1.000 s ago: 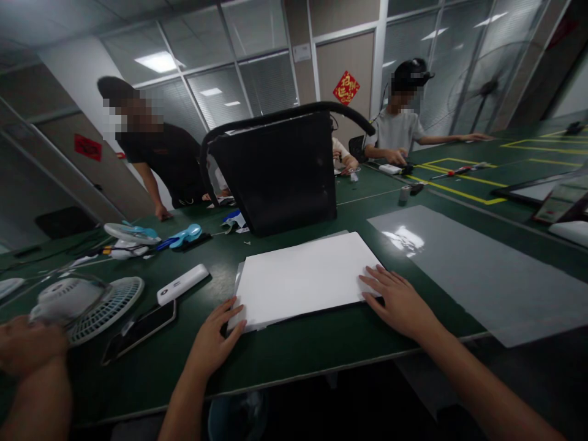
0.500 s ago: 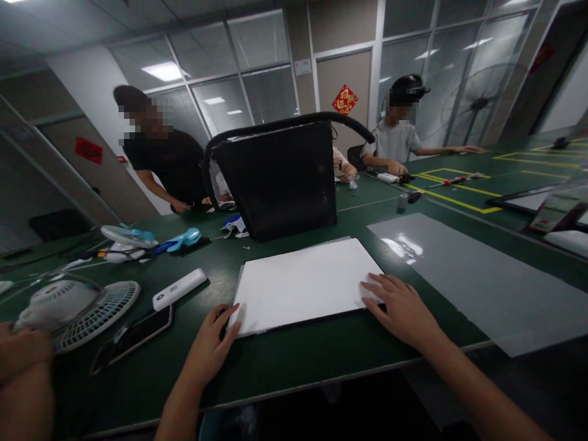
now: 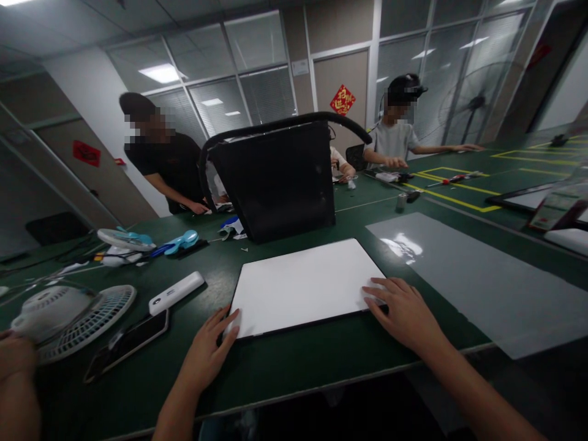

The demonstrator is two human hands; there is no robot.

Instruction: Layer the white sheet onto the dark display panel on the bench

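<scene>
A flat white panel stack (image 3: 303,283) lies on the green table (image 3: 294,361) right in front of me. My left hand (image 3: 209,349) rests at its near left corner, fingers stretched out and touching the edge. My right hand (image 3: 402,309) lies flat on the near right corner, fingers spread. Neither hand grips anything.
A black screen frame (image 3: 280,177) stands upright behind the panel. A clear plastic sheet (image 3: 478,275) lies to the right. To the left are a white remote-like bar (image 3: 176,292), a phone (image 3: 126,343) and a fan grille (image 3: 78,318). Another person's hand (image 3: 16,358) shows at far left; two people work behind.
The loose sheets under the white panel have been squared up into one neat stack. Both hands stayed at the near corners, and the view tilted slightly upward.
</scene>
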